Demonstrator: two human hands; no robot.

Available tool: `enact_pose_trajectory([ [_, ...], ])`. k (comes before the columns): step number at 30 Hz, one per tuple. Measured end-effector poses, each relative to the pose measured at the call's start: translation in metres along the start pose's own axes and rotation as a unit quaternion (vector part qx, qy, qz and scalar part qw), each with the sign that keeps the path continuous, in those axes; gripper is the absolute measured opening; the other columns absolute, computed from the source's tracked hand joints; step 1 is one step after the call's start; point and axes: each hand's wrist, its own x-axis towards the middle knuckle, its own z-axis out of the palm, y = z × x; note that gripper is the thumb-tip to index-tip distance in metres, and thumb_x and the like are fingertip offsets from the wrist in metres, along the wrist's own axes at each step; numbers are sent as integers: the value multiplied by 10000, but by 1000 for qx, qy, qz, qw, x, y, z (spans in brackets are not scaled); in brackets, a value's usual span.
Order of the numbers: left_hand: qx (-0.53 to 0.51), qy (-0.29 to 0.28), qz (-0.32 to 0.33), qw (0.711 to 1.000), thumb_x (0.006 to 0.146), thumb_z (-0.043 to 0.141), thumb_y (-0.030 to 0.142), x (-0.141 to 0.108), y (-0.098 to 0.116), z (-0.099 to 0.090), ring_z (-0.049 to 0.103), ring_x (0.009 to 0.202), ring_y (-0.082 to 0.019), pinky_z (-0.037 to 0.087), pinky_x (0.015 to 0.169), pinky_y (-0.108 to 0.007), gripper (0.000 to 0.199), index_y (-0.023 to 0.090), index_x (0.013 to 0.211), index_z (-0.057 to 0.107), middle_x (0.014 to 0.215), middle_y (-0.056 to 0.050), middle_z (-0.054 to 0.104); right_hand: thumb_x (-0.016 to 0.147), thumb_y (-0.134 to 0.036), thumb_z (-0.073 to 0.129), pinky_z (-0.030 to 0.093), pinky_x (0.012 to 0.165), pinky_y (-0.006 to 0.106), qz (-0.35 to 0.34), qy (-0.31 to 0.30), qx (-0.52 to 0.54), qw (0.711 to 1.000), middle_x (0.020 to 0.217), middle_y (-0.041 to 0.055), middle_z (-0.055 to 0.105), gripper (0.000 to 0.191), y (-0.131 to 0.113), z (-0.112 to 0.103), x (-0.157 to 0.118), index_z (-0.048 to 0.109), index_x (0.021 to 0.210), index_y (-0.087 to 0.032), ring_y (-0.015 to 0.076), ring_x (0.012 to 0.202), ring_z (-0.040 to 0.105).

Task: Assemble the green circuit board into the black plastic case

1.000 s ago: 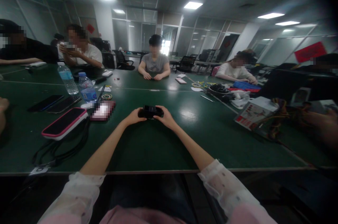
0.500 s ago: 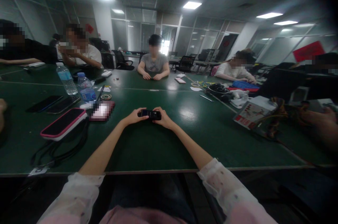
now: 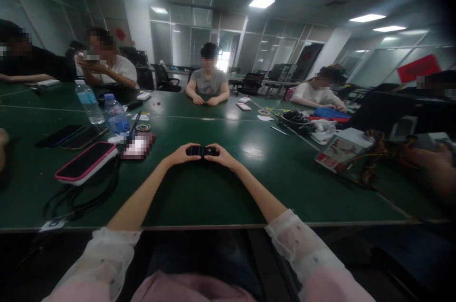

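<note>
A small black handheld device (image 3: 203,151) with a dark screen on its left part and what look like keys on its right part lies sideways between my two hands. My left hand (image 3: 184,154) grips its left end, the thumb along the near edge. Around the right end my right hand (image 3: 222,157) is closed, its thumb also at the near edge, close to the middle. Both forearms rest over the green table (image 3: 199,197). The device's underside and exact kind cannot be made out.
On the left are a pink-rimmed white device (image 3: 86,162) with black cables, two dark phones, two water bottles (image 3: 117,116) and a roll of tape (image 3: 143,127). To the right stand a metal box with wires (image 3: 338,150) and a pen (image 3: 279,130). Several people sit around the table.
My right thumb has shifted slightly left along the device's near edge. Both hands still hold the device in about the same place, and the view has tilted very slightly.
</note>
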Motion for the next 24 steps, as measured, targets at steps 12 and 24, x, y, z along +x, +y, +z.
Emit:
enact_pose_trajectory([
  [12, 5, -25, -9, 1000, 663, 761, 467, -1, 2, -4, 513, 1205, -289, 395, 1013, -440, 733, 228, 1307, 505, 1323, -101, 533, 620, -381, 807, 481, 891, 378, 27, 16, 10, 999, 1022, 55, 651, 542, 0, 1, 2, 615, 1089, -187, 191, 937, 619],
  [24, -70, -48, -24, 996, 655, 790, 378, -1, 0, -9, 510, 1226, -287, 374, 1036, -460, 701, 239, 1287, 520, 1326, -106, 541, 632, -403, 800, 478, 912, 402, 31, 6, 7, 999, 1085, 82, 641, 577, -1, -2, 2, 617, 1129, -175, 206, 980, 610],
])
